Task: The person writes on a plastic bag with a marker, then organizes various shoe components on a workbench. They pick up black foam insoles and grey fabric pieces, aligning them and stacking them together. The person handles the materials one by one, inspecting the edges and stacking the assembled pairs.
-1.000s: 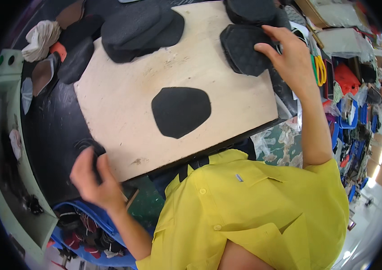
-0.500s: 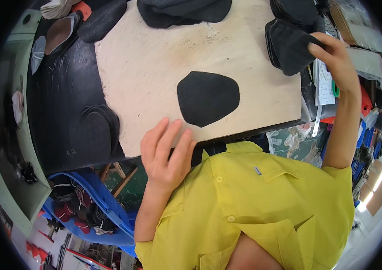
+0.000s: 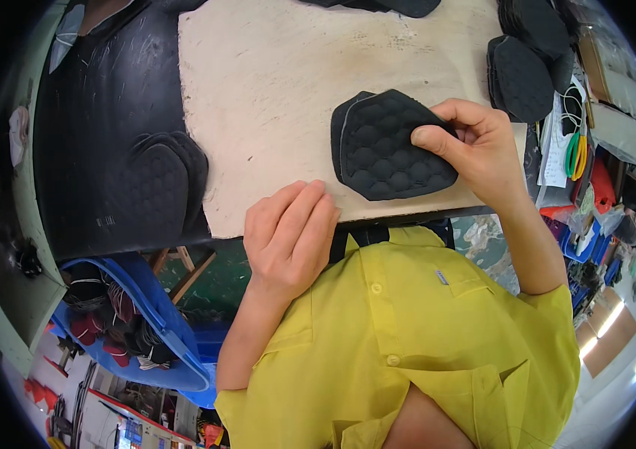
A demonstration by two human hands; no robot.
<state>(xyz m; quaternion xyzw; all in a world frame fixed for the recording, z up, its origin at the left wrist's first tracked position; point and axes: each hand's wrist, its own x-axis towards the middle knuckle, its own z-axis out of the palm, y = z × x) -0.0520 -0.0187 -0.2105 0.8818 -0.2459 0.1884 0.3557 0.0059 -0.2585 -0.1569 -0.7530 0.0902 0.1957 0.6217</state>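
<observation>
My right hand (image 3: 479, 150) pinches a black quilted fabric piece (image 3: 385, 157) by its right edge, thumb on top. This piece, with rounded corners and a padded bump pattern, lies over another black piece (image 3: 339, 123) on the pale board (image 3: 280, 97). Only the left and upper rim of the lower piece shows. At the board's front edge, left of the two pieces, my left hand (image 3: 291, 232) rests with its fingers stretched out side by side and holds nothing. Whether the two layers touch all over cannot be seen.
Stacks of similar black pieces lie at the board's right corner (image 3: 524, 82) and on the dark table at left (image 3: 157, 187). More black fabric (image 3: 408, 6) sits at the far edge. Green-and-yellow-handled scissors (image 3: 576, 156) hang right. A blue bin (image 3: 183, 348) of bundles stands lower left.
My right hand has come from the right-hand stack to the middle, bringing a quilted piece over the one on the board. My left hand has stayed by the front edge, its fingers closer together.
</observation>
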